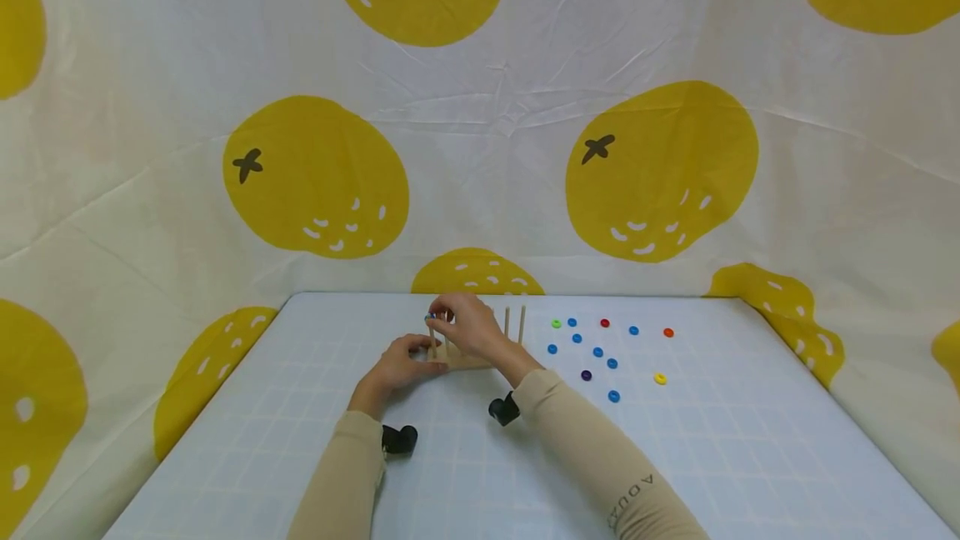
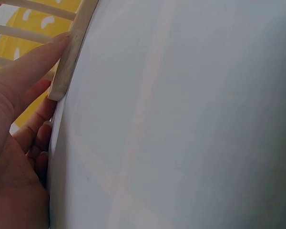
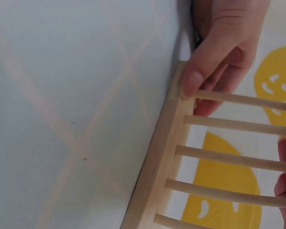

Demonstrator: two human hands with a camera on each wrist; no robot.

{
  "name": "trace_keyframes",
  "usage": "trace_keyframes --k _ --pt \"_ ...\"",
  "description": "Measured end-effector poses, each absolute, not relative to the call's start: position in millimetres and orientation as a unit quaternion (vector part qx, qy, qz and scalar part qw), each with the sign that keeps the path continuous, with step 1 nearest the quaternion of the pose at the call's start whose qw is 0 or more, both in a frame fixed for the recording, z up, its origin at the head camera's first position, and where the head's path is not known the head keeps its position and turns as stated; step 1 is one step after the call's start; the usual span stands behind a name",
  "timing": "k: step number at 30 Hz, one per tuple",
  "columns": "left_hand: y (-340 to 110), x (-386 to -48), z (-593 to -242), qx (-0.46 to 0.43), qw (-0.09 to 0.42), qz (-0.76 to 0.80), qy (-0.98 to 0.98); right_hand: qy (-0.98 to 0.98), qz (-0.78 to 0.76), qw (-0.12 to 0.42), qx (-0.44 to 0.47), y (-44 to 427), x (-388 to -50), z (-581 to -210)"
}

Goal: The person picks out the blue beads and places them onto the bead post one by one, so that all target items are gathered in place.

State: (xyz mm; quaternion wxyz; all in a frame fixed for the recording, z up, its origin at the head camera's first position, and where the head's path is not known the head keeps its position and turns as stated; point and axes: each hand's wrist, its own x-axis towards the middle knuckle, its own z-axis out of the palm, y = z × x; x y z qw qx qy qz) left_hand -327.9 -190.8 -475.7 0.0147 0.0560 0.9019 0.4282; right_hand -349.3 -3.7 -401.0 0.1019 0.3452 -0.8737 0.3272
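by the look of it threading has barely begun: the right hand (image 1: pixel 467 325) pinches a small round blue ring (image 1: pixel 430 317) at the leftmost peg's (image 3: pixel 243 99) tip, the left hand (image 1: pixel 401 363) grips the pale wooden rack's (image 3: pixel 163 143) end, other visible pegs look bare, and twelve coloured rings (image 1: pixel 597 352) lie loose rightward.

Head view forward-down, far; both wrist views close, tilted, sharing wooden rack (image 3: pixel 164 143)

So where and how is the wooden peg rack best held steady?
Probably by the left end of its base, from the left side, as the left hand does: the base is a narrow bar, and gripping its end leaves the upright pegs mostly unobstructed.
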Motion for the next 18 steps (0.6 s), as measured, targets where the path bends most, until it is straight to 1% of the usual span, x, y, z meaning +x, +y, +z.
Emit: trace_keyframes --k 5,11,18 --pt "-190.2 -328.6 -477.3 0.063 0.009 0.431 0.9 -0.881 0.306 0.113 0.341 -3.4 -346.7 -403.4" --pt "-191.2 -331.6 -481.8 0.067 0.005 0.434 0.898 -0.891 0.289 0.113 0.333 -4.2 -345.5 -404.9" --pt "-191.7 -328.0 -476.0 0.067 0.007 0.433 0.899 -0.895 0.273 0.119 0.333 -5.2 -347.2 -406.1"
